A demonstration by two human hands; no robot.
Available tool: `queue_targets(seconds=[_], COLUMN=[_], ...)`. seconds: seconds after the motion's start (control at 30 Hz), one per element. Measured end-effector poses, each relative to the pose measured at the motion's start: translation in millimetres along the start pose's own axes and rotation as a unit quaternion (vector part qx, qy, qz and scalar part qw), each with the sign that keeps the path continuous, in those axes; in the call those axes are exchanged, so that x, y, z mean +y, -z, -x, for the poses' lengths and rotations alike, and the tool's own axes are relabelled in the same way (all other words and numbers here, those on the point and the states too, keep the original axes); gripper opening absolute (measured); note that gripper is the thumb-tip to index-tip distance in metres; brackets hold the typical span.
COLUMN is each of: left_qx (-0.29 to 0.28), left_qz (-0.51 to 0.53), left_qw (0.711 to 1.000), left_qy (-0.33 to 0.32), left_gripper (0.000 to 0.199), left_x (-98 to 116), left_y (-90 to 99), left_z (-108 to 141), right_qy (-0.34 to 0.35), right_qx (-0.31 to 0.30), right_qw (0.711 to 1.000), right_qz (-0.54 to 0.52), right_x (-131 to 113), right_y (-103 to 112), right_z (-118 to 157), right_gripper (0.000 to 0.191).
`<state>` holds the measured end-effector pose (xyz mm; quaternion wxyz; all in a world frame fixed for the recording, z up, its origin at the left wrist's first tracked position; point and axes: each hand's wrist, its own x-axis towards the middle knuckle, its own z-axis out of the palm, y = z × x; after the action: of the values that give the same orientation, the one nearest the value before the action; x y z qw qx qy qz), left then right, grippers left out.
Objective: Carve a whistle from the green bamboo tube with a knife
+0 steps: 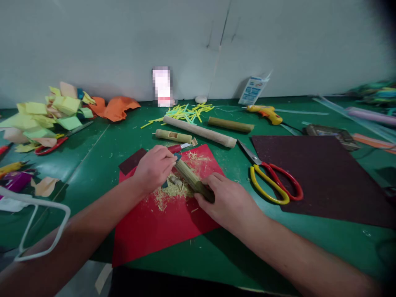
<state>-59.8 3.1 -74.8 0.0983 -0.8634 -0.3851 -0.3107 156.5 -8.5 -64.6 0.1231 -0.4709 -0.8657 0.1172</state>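
My right hand [227, 198] is wrapped round the near end of a bamboo tube [189, 173], which slants over a red sheet [148, 235]. At the tube's far end, my left hand [157, 167] pinches a small dark sheet piece [177, 157] against the bamboo; its kind is unclear. Pale shavings [177, 187] lie in a heap under the tube. Just beyond my left hand rests a red-handled craft knife [179, 147]. Another bamboo tube [173, 136] with a cut opening lies behind the knife.
Scissors [269, 175] with red and yellow handles lie at right, partly on a dark brown sheet [321, 177]. Behind are a pale stick [201, 131], a bamboo piece [230, 124], yellow strips [185, 112] and a glue gun [266, 113]. Crumpled paper [58, 109] is piled at left.
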Motion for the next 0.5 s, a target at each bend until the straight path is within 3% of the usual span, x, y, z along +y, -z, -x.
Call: queue_targets(seconds=[0.13,0.3,0.47,0.5], left_qx=[-0.037,-0.016,-0.076,-0.057], left_qz=[0.031,0.000,0.037,0.025], left_qw=[0.998,1.000,0.995,0.997], left_qy=[-0.028,-0.008,-0.050,-0.040], left_gripper=[0.018,0.019,0.020,0.020], left_x=[2.8,3.3,8.2,6.5], left_y=[0.3,-1.1,-3.7,-2.7], left_z=[0.4,-1.1,-0.8,-0.8], right_qy=[0.000,-0.004,-0.009,-0.016], right_qx=[-0.009,-0.003,-0.014,-0.016], right_qw=[1.000,1.000,1.000,1.000], right_qz=[-0.002,-0.005,-0.013,-0.010], right_x=[1.4,1.1,0.0,-0.4], right_y=[-0.6,-1.7,0.8,1.7], right_z=[0.7,1.1,0.2,0.1], right_gripper=[0.014,0.014,0.014,0.015])
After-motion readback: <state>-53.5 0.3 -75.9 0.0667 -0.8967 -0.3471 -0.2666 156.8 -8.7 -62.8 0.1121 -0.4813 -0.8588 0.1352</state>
